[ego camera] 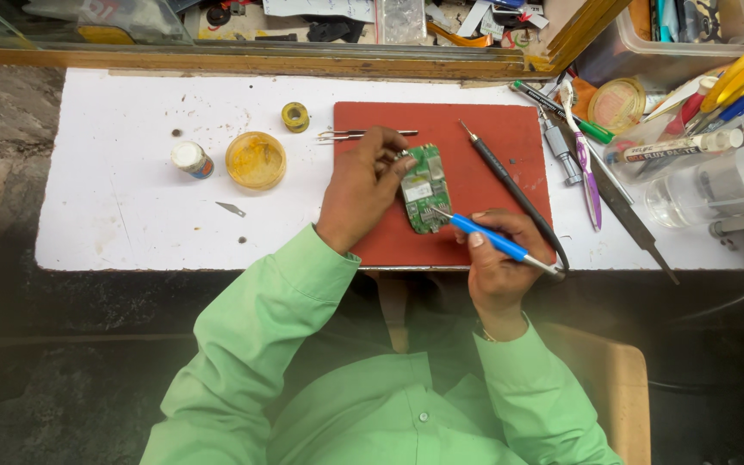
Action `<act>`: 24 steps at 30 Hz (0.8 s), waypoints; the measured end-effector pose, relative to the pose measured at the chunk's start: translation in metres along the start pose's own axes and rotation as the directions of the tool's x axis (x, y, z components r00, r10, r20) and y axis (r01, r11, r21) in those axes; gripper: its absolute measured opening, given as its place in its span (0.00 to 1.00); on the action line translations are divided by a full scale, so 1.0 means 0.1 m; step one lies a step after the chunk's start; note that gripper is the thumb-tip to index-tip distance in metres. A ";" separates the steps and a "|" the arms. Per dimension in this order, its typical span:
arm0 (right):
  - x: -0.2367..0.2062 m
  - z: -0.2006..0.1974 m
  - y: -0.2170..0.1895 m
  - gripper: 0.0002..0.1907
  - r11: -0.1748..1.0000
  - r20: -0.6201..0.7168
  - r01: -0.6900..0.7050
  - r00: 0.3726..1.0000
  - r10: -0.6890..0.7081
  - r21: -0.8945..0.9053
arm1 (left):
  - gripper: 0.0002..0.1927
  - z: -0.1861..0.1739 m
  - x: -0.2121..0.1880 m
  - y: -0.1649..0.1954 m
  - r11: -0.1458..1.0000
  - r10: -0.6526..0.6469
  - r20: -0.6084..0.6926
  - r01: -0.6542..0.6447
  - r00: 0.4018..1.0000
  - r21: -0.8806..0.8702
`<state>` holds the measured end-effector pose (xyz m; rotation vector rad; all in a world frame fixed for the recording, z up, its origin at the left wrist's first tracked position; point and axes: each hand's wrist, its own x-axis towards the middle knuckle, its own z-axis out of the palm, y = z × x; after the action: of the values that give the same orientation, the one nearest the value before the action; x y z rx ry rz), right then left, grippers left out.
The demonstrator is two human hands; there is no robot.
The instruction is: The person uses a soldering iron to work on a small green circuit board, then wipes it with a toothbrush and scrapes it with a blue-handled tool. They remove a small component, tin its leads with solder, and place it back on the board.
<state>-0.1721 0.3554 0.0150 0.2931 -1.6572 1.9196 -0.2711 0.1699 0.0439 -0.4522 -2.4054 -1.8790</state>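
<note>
A small green circuit board [424,188] lies on a red mat [492,142] in the middle of the white work surface. My left hand [360,188] holds the board at its left edge, fingers curled over the top corner. My right hand [499,258] grips a blue-handled tool [491,238] like a pen, its metal tip touching the board's lower part. Both arms wear light green sleeves.
A black soldering iron [510,185] lies across the mat. Tweezers [363,133], a solder spool [294,116], a yellow round tin [255,160], a small white jar [191,158] and a blade [231,208] lie left. At right: toothbrush [585,168], pens, plastic bottle [716,185], cluttered bins.
</note>
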 end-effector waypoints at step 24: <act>0.03 0.34 -0.14 0.11 0.697 0.324 0.528 0.849 -0.417 -0.485 | 0.23 -0.11 -0.03 0.11 0.998 0.062 0.035 -0.061 0.997 -0.033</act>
<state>-0.1738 0.3245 0.0352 0.6113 -1.9460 0.9832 -0.2667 0.1611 0.0564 -0.5602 -2.3584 -1.9021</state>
